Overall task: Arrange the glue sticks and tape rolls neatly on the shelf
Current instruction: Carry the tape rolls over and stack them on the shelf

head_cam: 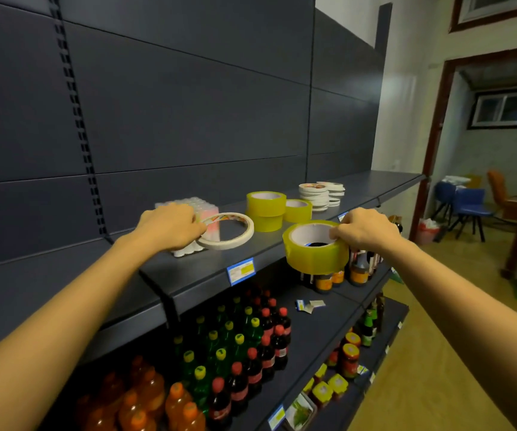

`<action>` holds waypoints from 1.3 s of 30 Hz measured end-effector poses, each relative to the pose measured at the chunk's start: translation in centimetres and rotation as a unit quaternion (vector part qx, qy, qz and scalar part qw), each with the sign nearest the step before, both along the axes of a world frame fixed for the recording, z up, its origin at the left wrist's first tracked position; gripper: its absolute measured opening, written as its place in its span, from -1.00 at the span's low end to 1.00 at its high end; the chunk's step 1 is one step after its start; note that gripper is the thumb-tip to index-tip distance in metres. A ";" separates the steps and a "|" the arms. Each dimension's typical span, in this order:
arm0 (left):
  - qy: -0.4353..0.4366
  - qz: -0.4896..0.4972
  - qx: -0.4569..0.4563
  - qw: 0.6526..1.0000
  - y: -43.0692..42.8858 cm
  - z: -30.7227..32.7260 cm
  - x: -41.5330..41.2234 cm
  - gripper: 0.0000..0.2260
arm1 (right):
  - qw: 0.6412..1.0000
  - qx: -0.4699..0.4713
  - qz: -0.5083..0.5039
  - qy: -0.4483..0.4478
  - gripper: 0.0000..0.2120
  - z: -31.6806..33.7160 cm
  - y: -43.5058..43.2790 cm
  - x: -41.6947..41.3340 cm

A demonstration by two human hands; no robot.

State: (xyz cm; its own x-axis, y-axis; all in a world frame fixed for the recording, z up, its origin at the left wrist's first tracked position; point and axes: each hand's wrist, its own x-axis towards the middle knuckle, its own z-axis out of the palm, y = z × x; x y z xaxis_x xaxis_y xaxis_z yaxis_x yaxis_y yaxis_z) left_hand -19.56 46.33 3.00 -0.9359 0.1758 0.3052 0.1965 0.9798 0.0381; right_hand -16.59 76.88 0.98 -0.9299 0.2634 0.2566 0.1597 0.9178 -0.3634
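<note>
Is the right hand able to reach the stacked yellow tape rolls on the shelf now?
Probably yes: the shelf between the right hand and the stacked yellow tape rolls is bare. But the hand itself grips another yellow roll, so it cannot grasp them.

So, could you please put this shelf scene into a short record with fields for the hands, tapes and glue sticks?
left hand: grips thin white tape roll, tilted, beside the glue sticks
right hand: pinches rim of wide yellow tape roll, at the front edge of the shelf
shelved yellow tape: yellow stack of two, single yellow roll beside it
flat white rolls: two stacks, farther right
glue sticks: wrapped pack, partly behind left hand
below: drink bottles
</note>
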 end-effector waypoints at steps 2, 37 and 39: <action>0.008 0.002 0.004 1.000 2.0 0.2 -2.3 -0.66 | 1.000 -0.009 0.009 0.015 -0.71 -0.2 1.9 -2.5; 0.075 0.196 0.032 0.977 24.0 3.5 -24.3 -0.71 | 0.951 0.088 0.270 0.118 -0.59 3.9 13.8 -35.8; 0.068 0.195 0.042 0.977 26.4 3.4 -26.0 -0.71 | 0.951 0.061 0.275 0.127 -0.62 5.0 16.3 -36.7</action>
State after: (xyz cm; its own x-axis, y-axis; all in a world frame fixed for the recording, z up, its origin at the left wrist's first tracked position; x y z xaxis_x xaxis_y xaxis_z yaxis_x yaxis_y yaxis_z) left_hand -45.56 72.69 6.37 -0.8764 -0.2179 0.4296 -0.1832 0.9756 0.1211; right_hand -53.32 93.13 5.99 -0.8222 -0.2903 0.4896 -0.4348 0.8754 -0.2112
